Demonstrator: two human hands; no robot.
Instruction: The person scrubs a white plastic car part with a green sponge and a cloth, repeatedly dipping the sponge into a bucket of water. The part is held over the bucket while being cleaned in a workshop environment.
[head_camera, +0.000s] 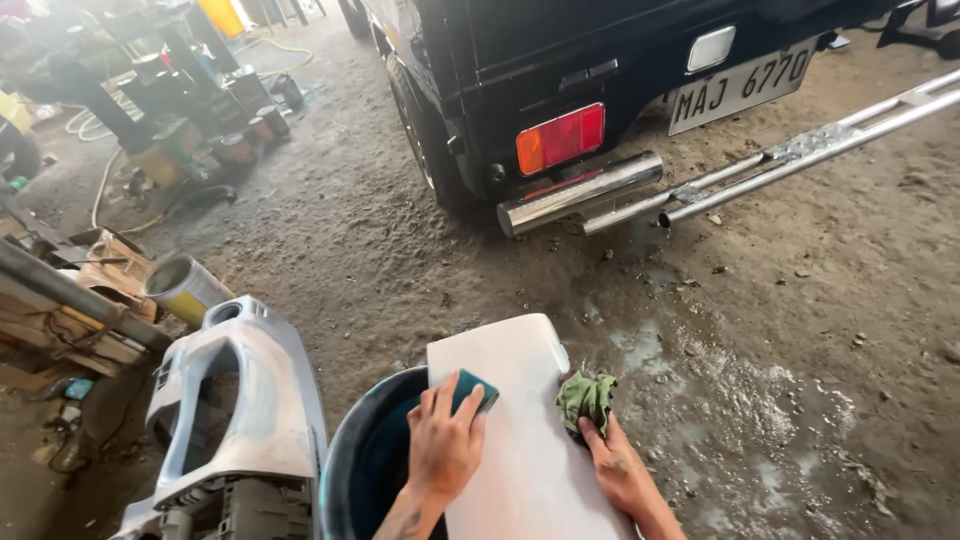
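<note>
Low in the middle of the frame a white panel (520, 420) lies across a dark tub (365, 460). The left hand (445, 440) presses a teal pad (475, 388) flat on it, fingers spread over the pad. The right hand (615, 465), at the panel's right edge, pinches a green rag (585, 398). The panel looks stiff, light and probably slick when wet; its long edges seem the safest grip. Wet concrete (720, 400) lies to the right.

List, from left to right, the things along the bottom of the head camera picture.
Grey bumper part → dark basin → left hand on a teal block → white panel → right hand gripping a green rag.
</note>
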